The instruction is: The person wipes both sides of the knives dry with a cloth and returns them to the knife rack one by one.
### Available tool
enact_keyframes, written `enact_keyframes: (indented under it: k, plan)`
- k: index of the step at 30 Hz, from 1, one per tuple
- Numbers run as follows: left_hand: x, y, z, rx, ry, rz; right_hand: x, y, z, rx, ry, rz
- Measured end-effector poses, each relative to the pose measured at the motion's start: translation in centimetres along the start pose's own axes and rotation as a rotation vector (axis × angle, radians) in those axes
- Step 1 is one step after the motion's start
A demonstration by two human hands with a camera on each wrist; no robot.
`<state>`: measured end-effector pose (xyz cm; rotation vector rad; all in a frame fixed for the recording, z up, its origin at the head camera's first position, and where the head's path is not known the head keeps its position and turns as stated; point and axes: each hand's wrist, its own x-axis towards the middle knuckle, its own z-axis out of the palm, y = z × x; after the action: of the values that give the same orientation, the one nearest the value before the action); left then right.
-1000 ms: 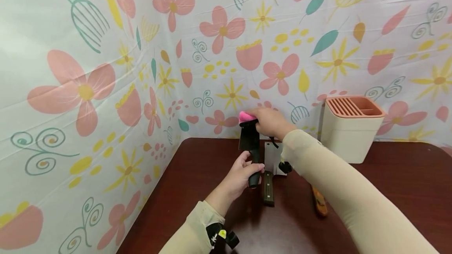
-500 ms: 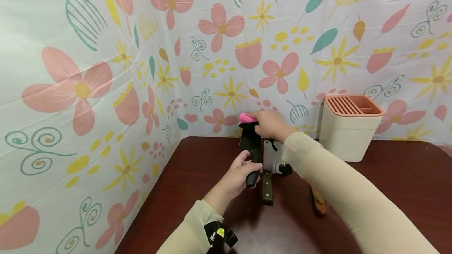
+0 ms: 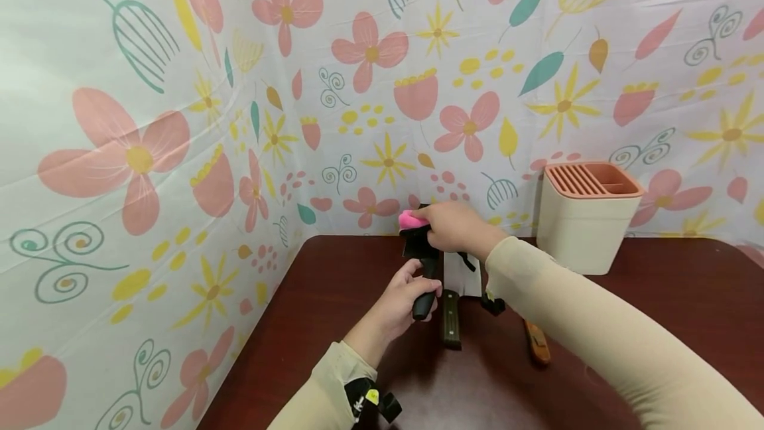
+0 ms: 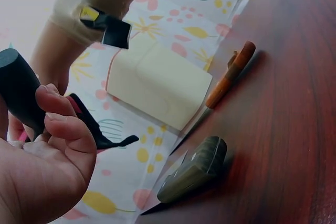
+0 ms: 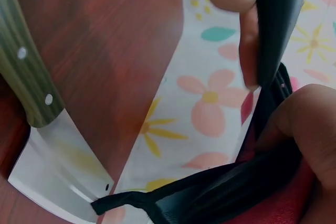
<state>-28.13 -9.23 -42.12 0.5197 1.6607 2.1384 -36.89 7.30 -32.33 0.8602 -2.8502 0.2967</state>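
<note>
My left hand [image 3: 396, 297] grips the black handle [image 3: 422, 307] of a knife with a broad dark blade [image 3: 412, 246], held raised with the blade pointing away. Around the blade's upper part my right hand [image 3: 456, 225] pinches a pink cloth [image 3: 412, 219] with black edging. A black strap [image 5: 126, 199] hangs from the cloth in the right wrist view, overlapping a cleaver blade [image 5: 58, 166]. That cleaver [image 3: 451, 320], with a riveted dark wooden handle, lies on the table just right of my left hand. Most of the held blade is hidden by the cloth and fingers.
A knife with an orange-brown handle [image 3: 537, 342] lies right of the cleaver, partly under my right forearm. A cream knife block [image 3: 575, 237] with a slotted pink top stands at the back right. Floral sheeting [image 3: 370, 118] rises behind and left of the dark red table [image 3: 334, 284].
My right hand has slid the pink cloth down the blade towards the handle, and a dark blade end now shows above it. My left hand keeps its grip, nearly still.
</note>
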Motion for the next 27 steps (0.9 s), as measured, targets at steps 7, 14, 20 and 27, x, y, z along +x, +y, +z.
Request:
enact_keyframes:
  k: [7, 14, 20, 27]
  plan:
    - [0.2, 0.1, 0.2, 0.019, -0.008, 0.025, -1.2, -0.9, -0.8, 0.010, -0.029, -0.013]
    - [0.1, 0.0, 0.3, 0.043, -0.008, 0.027, -2.5, -1.7, -1.9, 0.027, -0.065, -0.059]
    - [0.1, -0.2, 0.2, 0.041, -0.025, 0.040, -3.1, -2.4, -2.5, 0.089, -0.116, -0.120]
    - [0.0, -0.4, 0.0, 0.030, 0.022, 0.035, -3.3, -2.7, -2.9, 0.141, -0.160, -0.179]
